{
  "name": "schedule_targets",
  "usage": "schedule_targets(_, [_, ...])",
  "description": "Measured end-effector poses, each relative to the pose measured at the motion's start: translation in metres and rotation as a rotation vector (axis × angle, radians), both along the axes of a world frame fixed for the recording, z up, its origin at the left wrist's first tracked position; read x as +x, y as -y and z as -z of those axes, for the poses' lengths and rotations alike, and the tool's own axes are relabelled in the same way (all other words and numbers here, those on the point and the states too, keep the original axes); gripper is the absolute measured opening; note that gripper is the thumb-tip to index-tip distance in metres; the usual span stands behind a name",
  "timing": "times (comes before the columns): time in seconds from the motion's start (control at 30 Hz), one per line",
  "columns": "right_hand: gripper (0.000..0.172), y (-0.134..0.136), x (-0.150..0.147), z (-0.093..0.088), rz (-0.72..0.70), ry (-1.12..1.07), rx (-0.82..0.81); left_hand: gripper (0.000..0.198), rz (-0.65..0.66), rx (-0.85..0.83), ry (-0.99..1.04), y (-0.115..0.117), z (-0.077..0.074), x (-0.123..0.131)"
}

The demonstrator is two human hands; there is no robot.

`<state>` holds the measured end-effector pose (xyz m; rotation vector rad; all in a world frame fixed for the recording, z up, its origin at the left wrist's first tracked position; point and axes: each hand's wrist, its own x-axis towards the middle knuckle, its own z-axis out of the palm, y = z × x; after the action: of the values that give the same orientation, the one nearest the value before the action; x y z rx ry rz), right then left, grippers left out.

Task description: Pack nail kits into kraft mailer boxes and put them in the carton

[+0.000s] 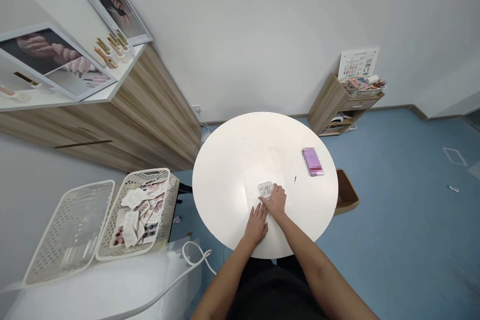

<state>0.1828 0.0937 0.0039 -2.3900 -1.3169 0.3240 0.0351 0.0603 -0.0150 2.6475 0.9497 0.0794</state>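
A small clear plastic tray with several moulded compartments lies on a round white table. My right hand is at its right and near edges, thumb stretched along the near side and fingers bent round the right corner. Just below and to the left, my left hand rests flat on the table with its fingers stretched out, close to the right thumb. Under the tray and hands there appears to be a thin pale sheet, faint against the tabletop.
A blurred purple object lies at the table's right. Left stand a white basket of small packets and a clear perforated bin. A cardboard box sits on the floor to the right. A white cable loops at the lower left.
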Motion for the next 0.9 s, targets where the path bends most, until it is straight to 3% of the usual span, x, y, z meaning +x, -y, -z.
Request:
schedule_targets(0.13, [0.073,0.003,0.003,-0.005,-0.046,0.019,-0.075,0.069,-0.022,0.025,0.002,0.008,-0.004,0.003])
schedule_targets(0.23, [0.064,0.014,0.025,-0.013,-0.145,0.000,-0.117,0.058,-0.049,0.068,0.017,0.005,-0.006,0.000])
schedule_targets(0.37, [0.035,0.042,0.070,-0.022,-0.555,0.004,-0.095,0.042,-0.066,0.111,0.032,-0.008,-0.010,-0.003])
schedule_targets(0.43, [0.031,0.055,0.087,-0.024,-0.748,0.048,-0.098,0.037,-0.068,0.122,0.037,-0.015,-0.014,0.001])
schedule_targets(0.5, [0.028,0.062,0.094,-0.025,-0.836,0.103,-0.120,0.033,-0.084,0.120,0.043,-0.019,-0.018,0.006])
schedule_targets(0.73, [0.015,0.061,0.085,-0.030,-0.812,0.141,-0.175,0.027,-0.130,-0.048,0.198,-0.016,-0.037,0.005])
schedule_targets(0.9, [0.012,0.051,0.094,-0.034,-0.628,-0.141,-0.100,0.025,-0.204,-0.156,0.244,-0.025,-0.048,0.000])
